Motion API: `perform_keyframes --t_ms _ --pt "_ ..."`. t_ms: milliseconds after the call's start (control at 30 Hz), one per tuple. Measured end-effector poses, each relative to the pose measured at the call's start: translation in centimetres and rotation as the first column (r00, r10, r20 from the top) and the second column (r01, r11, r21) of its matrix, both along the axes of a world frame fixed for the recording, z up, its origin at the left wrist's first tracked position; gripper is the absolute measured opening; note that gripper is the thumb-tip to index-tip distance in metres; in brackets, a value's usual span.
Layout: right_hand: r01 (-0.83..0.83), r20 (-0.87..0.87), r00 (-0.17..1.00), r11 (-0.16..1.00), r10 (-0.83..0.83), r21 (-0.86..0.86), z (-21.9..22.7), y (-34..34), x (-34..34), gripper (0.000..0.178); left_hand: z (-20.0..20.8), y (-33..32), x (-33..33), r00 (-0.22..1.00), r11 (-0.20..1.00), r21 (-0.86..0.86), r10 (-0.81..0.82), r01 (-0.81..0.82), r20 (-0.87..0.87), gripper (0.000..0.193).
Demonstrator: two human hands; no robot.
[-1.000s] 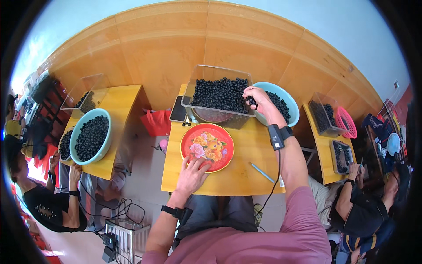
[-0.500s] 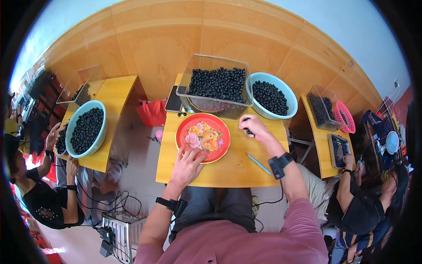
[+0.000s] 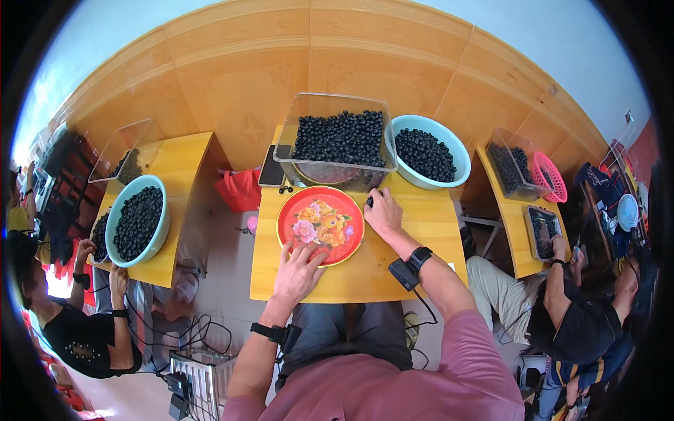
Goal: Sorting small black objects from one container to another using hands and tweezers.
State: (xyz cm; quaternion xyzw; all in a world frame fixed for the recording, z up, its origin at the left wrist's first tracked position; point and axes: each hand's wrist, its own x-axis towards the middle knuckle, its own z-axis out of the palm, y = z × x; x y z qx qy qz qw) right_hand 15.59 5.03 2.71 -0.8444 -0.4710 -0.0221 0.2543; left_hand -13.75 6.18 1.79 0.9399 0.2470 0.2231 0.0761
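My left hand lies flat with spread fingers on the near left rim of a round red tray patterned with flowers and fruit. Just off the tray's right edge is my right hand, its fingers curled around a few small black round pieces that look like beads; the exact number is hidden. Behind the tray, a clear plastic bin holds a heap of the same black beads. To its right, more of them fill a light blue basin.
A phone and a few loose beads lie left of the bin on my yellow table. People work at tables on both sides. A red bag sits left of my table; cables trail over the floor.
My right hand has moved left, closer to the tray, with the black beads still in its fingers. My forearm now covers the blue pen's spot. The left hand stays on the tray.
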Motion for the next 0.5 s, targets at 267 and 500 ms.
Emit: perform_keyframes --t_ms 267,500 --pt "-0.094 0.018 0.995 0.993 0.096 -0.075 0.1 -0.8 0.5 0.035 0.2 -0.2 0.0 1.000 1.000 0.013 0.010 -0.010 -0.019 0.034" --pt "-0.260 -0.110 0.964 0.944 0.241 -0.203 3.5 -1.9 1.1 0.042 0.0 0.0 -0.2 0.999 0.999 0.030 0.019 -0.018 -0.028 0.035"
